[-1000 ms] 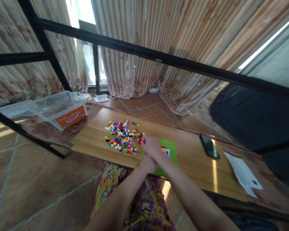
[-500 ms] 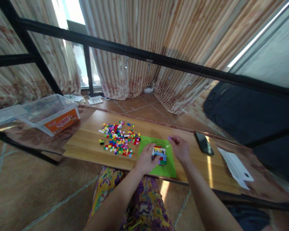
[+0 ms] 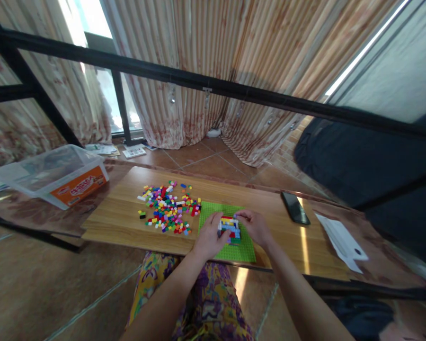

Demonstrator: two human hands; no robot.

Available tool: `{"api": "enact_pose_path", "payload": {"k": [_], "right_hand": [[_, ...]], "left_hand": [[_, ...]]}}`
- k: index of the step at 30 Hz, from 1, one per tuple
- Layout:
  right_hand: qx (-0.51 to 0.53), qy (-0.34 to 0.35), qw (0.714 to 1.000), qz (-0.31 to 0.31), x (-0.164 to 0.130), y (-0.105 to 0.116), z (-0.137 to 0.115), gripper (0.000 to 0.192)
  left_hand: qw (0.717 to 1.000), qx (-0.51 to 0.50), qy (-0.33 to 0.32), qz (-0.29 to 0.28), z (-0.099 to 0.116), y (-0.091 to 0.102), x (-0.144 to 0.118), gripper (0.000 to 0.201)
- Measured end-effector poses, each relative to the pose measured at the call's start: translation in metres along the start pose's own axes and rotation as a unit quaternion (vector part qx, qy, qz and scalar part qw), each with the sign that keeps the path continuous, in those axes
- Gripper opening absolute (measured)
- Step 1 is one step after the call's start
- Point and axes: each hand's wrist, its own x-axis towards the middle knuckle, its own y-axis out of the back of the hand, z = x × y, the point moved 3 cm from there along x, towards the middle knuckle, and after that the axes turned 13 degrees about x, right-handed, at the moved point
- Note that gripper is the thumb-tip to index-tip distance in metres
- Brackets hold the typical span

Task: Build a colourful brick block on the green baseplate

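A green baseplate [image 3: 209, 211] lies on the wooden board [image 3: 120, 218] in front of me. On it stands a small multicoloured brick build [image 3: 229, 226]. My left hand [image 3: 208, 238] rests against the build's left side. My right hand [image 3: 255, 226] touches its right top, fingers pinched at a small brick that is too small to make out clearly. A loose pile of coloured bricks [image 3: 167, 210] is spread on the board left of the baseplate.
A black phone [image 3: 295, 208] lies on the board to the right, white paper [image 3: 341, 240] beyond it. A clear plastic box [image 3: 53, 174] with an orange label sits at the far left. A black metal bar [image 3: 213, 85] crosses above; curtains hang behind.
My right hand left the loose pile, swung right over the baseplate and came down onto the build's right side. My left hand stayed by the build. The view shifted slightly right.
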Motion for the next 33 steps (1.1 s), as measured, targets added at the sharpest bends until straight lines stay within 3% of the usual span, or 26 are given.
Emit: {"api": "enact_pose_path", "payload": {"k": [4, 8, 16, 27, 33], "right_hand": [[0.003, -0.017, 0.999, -0.03, 0.006, -0.001, 0.004, 0.024], [0.073, -0.077, 0.993, -0.049, 0.011, -0.003, 0.012, 0.026], [0.256, -0.215, 0.943, -0.016, 0.007, -0.01, 0.013, 0.035], [0.236, -0.239, 0.941, 0.023, 0.008, -0.012, 0.021, 0.033], [0.23, -0.226, 0.947, 0.002, 0.004, -0.013, 0.018, 0.04]], "left_hand": [[1.0, 0.0, -0.005, 0.006, 0.0, 0.0, 0.0, 0.05], [1.0, -0.005, -0.009, 0.007, -0.001, -0.001, -0.001, 0.051], [1.0, -0.009, -0.006, 0.006, -0.003, -0.004, -0.001, 0.053], [1.0, -0.015, -0.007, 0.008, -0.001, -0.003, -0.001, 0.054], [1.0, -0.01, -0.006, 0.008, 0.0, -0.001, -0.001, 0.053]]}}
